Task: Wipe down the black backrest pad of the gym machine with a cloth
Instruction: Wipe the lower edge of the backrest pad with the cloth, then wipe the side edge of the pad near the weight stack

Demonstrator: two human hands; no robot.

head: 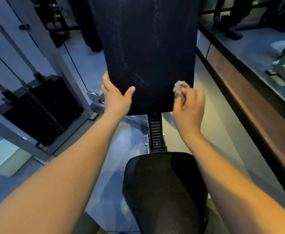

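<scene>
Grips the lower left edge of the black backrest pad (148, 56) with the left hand (116, 98): thumb laid flat on the pad's face, fingers reaching round its side edge. Pinches a small, bunched tan cloth (180, 88) in the curled fingers of the right hand (189, 107), at the pad's lower right corner; cannot tell whether the cloth presses on the face or sits just off it. Across the pad's face, faint pale streaks. Straight below the pad, a notched metal adjustment post (155, 132), and below that a black seat pad (163, 191). Left of the pad, a black weight stack (42, 112) inside a grey steel frame (54, 53). Right of the pad, a long brown wooden ledge (239, 98).
</scene>
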